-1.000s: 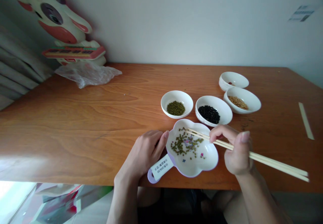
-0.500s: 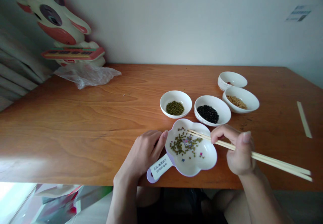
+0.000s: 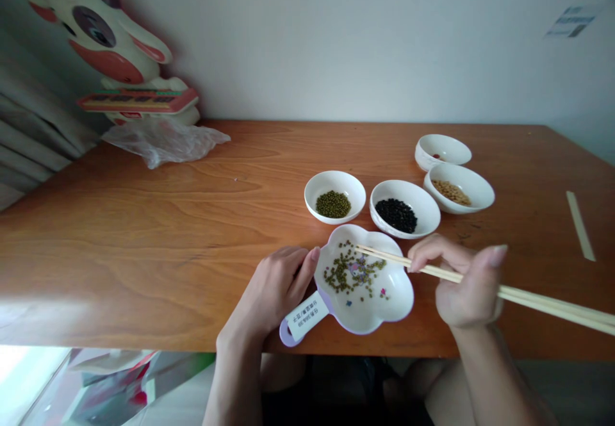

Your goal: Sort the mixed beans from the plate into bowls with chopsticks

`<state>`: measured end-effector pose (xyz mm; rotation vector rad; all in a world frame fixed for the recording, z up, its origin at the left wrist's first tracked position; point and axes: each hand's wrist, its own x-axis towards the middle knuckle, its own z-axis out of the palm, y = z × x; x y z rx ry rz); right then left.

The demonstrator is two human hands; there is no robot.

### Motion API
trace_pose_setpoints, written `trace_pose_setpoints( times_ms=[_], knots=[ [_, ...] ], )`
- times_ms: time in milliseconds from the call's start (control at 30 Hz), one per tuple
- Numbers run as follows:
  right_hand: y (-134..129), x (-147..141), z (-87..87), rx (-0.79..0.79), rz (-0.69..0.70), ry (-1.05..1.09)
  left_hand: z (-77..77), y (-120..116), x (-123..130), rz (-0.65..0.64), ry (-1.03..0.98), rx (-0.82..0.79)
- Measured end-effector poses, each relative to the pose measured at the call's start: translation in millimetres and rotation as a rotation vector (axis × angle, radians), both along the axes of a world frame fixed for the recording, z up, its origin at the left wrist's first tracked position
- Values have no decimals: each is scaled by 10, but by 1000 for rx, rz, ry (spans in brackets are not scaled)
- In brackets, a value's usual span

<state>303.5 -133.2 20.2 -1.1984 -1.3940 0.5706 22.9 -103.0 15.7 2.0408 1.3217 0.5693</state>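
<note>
A white flower-shaped dish (image 3: 384,307) with a purple rim and a labelled handle lies near the table's front edge. Loose green mung beans (image 3: 343,272) are scattered inside it. My left hand (image 3: 278,285) grips the dish's left side, thumb on the rim, just above the handle. Held in my right hand (image 3: 464,282) is a pair of wooden chopsticks (image 3: 542,303), their tips close together among the beans at the dish's far side. Whether a bean is between the tips cannot be made out. Behind the dish stand a bowl of mung beans (image 3: 335,182) and a bowl of black beans (image 3: 418,198).
To the right are a white bowl of pale yellow beans (image 3: 473,189) and another bowl (image 3: 451,147) with a few reddish bits. A flat pale strip (image 3: 580,226) lies at far right. A cow-shaped toy keyboard (image 3: 139,102) and a plastic bag (image 3: 177,144) occupy the back left.
My right hand has shifted slightly right along the chopsticks, its thumb lifted higher, and their back ends now reach the right edge of view. My left hand and the dish stay put.
</note>
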Motion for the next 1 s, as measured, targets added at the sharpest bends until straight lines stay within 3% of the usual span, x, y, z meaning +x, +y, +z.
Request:
trace_pose_setpoints(
  times_ms=[200, 367, 533, 700, 1000],
  knots=[
    [281, -212, 238, 173, -147, 209, 6, 0, -5, -4, 1, -15],
    [522, -387, 329, 132, -93, 218, 5, 11, -7, -15, -5, -18],
    [299, -238, 178, 130, -80, 133, -9, 17, -16, -17, 2, -5],
    [5, 2, -19, 5, 15, 3, -7, 12, -14, -19, 5, 2],
    [4, -47, -173, -61, 106, -108, -3, 4, -11, -3, 3, -3]
  ],
)
